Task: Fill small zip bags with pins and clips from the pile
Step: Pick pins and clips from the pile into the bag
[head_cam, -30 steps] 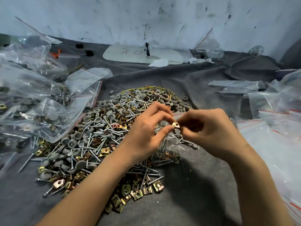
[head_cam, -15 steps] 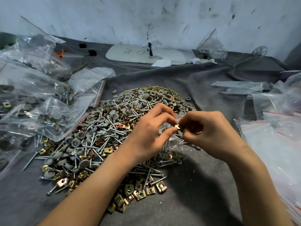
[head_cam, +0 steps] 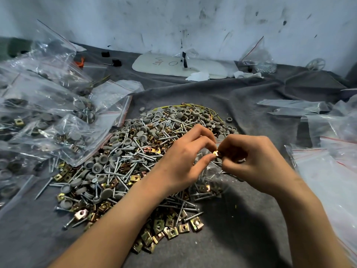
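The left hand (head_cam: 179, 163) and right hand (head_cam: 257, 159) met fingertip to fingertip, each grip pinching the same brass clip (head_cam: 216, 153) just above the pile (head_cam: 125, 161) on the grey-clothed surface (head_cam: 241, 229). The white board (head_cam: 160, 64) behind carried handwriting; only an "O" read clearly.

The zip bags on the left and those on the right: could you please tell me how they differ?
The left bags are filled with grey caps, screws and brass clips; the right bags look empty. The left bags are puffed and heaped; the right bags lie flat, overlapping. Both are clear plastic with a red line at the zip and rest on the grey cloth.
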Motion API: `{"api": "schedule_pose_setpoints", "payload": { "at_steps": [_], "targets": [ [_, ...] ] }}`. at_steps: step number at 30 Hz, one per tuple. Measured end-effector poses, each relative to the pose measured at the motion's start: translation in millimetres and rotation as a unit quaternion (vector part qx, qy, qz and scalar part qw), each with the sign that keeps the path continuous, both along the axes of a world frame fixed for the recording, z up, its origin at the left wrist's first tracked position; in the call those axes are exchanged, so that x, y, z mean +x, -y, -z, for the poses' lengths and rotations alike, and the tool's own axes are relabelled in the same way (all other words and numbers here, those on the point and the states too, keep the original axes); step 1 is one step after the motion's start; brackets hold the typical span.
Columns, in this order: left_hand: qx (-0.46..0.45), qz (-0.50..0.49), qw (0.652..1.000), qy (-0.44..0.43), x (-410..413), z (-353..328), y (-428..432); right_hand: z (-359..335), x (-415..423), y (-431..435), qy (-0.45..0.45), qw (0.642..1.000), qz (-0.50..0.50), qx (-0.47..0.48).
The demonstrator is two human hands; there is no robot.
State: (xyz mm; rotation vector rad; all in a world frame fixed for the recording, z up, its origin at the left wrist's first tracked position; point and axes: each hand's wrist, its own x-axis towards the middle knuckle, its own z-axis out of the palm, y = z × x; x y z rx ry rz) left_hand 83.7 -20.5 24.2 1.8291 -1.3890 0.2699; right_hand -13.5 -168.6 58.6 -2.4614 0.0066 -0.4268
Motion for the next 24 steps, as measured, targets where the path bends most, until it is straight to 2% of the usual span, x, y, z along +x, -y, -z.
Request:
{"api": "schedule_pose_setpoints", "payload": {
  "at_steps": [16, 20, 24],
  "targets": [
    [0.012, 0.028, 0.999, -0.012, 2.2, -1.4, -1.1, 3.9, 3.3, 4.6, -0.002, 1.000, -0.007, 0.009],
    [0.013, 0.044, 0.998, -0.048, 3.2, -3.1, -2.2, 5.8, 4.0, 4.9, -0.013, 0.999, -0.016, 0.029],
    [0.020, 0.077, 0.986, -0.149, 3.6, -6.6, -5.2, 7.0, 2.5, 6.5, -0.038, 0.995, -0.026, 0.092]
  ]
}}
